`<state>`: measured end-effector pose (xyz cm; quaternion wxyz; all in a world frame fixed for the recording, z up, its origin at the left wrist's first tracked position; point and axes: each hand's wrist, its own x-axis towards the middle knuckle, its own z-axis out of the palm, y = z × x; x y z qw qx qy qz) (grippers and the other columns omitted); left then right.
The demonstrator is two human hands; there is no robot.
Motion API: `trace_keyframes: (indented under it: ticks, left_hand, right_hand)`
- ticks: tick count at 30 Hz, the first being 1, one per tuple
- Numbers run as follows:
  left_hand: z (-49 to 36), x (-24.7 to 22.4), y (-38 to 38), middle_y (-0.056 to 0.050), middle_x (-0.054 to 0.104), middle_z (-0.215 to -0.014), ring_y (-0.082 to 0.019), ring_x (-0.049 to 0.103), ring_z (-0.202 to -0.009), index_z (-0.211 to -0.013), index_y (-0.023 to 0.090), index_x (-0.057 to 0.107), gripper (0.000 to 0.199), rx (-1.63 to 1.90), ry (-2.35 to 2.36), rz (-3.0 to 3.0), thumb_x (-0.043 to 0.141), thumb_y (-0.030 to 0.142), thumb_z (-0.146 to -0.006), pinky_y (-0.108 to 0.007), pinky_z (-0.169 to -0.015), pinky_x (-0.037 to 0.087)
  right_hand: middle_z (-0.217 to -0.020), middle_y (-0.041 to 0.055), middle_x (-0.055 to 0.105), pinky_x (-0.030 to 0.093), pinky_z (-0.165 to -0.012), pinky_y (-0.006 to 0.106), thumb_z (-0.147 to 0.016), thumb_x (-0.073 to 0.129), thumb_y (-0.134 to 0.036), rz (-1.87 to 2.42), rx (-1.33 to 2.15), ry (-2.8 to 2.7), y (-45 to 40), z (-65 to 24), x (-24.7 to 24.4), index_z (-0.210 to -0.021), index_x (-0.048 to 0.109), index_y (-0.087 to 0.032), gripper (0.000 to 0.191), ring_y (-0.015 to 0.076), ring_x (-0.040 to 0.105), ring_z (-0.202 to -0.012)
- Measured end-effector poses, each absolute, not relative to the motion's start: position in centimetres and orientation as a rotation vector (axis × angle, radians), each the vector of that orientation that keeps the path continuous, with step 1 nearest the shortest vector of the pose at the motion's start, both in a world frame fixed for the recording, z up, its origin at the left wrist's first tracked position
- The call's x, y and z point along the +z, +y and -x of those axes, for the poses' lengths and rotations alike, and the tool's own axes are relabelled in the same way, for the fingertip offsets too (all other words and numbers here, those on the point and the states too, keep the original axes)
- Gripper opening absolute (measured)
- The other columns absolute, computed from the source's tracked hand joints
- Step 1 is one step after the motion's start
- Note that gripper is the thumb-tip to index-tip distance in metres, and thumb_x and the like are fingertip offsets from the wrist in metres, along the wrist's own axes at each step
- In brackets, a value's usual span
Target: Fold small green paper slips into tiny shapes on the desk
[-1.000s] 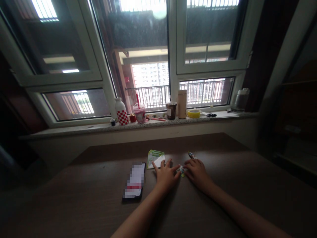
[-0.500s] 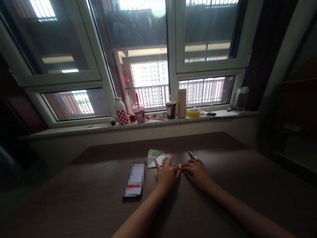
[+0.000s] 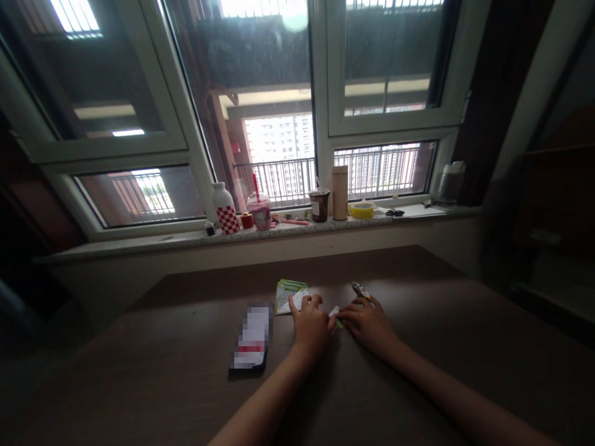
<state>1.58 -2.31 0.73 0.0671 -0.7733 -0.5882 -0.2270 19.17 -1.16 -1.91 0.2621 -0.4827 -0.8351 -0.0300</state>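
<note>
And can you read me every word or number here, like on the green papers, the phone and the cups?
None can be read for sure.
Green papers: print, too small and blurred.
Phone: screen blurred into squares.
Dark cup: pale label, too small.
Pink cup: markings, too blurred to tell if they are words.
Small paper between the left hand and right hand: nothing readable.

Small item (image 3: pixel 334 311) between left hand (image 3: pixel 310 327) and right hand (image 3: pixel 370 323), phone (image 3: pixel 251 337) farther left, windowsill (image 3: pixel 121 246) behind table (image 3: pixel 149 365)
</note>
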Motion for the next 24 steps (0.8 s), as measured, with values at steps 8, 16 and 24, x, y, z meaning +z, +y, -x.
trace_keyframes:
  ticks: [8,16,24]
  left_hand:
    - [-1.5,0.3,-2.3,-0.004,0.065,-0.111,-0.026,0.051,-0.112,-0.075,0.028,0.078,0.028,-0.726,-1.827,2.315,0.058,0.042,-0.088,-0.066,-0.114,0.007]
    - [-1.4,-0.4,-2.3,-0.003,0.064,-0.115,-0.024,0.053,-0.114,-0.081,0.03,0.077,0.024,-0.855,-1.888,2.308,0.058,0.041,-0.088,-0.064,-0.115,0.009]
    - [-1.5,-1.0,-1.7,-0.002,0.057,-0.133,-0.029,0.045,-0.126,-0.105,0.042,0.072,0.023,-0.744,-1.894,2.38,0.06,0.048,-0.086,-0.075,-0.109,0.007]
  right_hand:
    - [-0.108,-0.0022,0.074,0.028,-0.105,0.05,-0.091,0.055,-0.026,1.292,-0.036,-2.242,-1.1,-19.2,-2.1,-0.113,0.068,-0.042,0.03,0.023,0.057,-0.109]
    - [-0.113,-0.0022,0.072,0.028,-0.108,0.051,-0.09,0.055,-0.026,1.241,0.029,-2.214,-0.7,-19.5,-3.1,-0.111,0.07,-0.039,0.028,0.0246,0.057,-0.111]
    - [-0.113,0.001,0.072,0.029,-0.108,0.054,-0.089,0.056,-0.026,1.27,0.124,-2.171,-0.5,-19.5,-3.1,-0.109,0.071,-0.032,0.026,0.026,0.054,-0.116]
